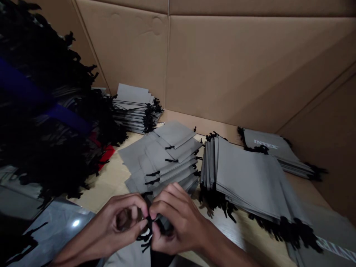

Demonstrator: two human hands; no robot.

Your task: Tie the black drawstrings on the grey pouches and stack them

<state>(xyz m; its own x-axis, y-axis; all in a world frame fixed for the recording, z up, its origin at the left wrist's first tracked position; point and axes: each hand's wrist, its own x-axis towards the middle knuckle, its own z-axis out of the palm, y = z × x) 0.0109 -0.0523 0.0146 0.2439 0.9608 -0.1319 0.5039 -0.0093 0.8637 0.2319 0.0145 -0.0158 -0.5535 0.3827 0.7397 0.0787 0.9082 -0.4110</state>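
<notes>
My left hand [121,220] and my right hand [176,217] meet at the bottom centre, fingertips pinched together on a black drawstring cord [148,224]. Knotted cord ends hang below the fingers. Under the hands lies part of a grey pouch [129,256], mostly hidden by them. Just beyond is a fanned pile of grey drawstring pouches [167,155], with short black cord ends showing along its edges. Whether the cord between my fingers is being knotted or pulled apart I cannot tell.
A tall heap of black-corded pouches [36,122] crosses the left side, with a blue strap [66,116] around it. Neat stacks stand at the back [132,94] and right [250,178]. Pouches printed INTEX [267,142] lie behind. Cardboard walls [236,63] enclose the table.
</notes>
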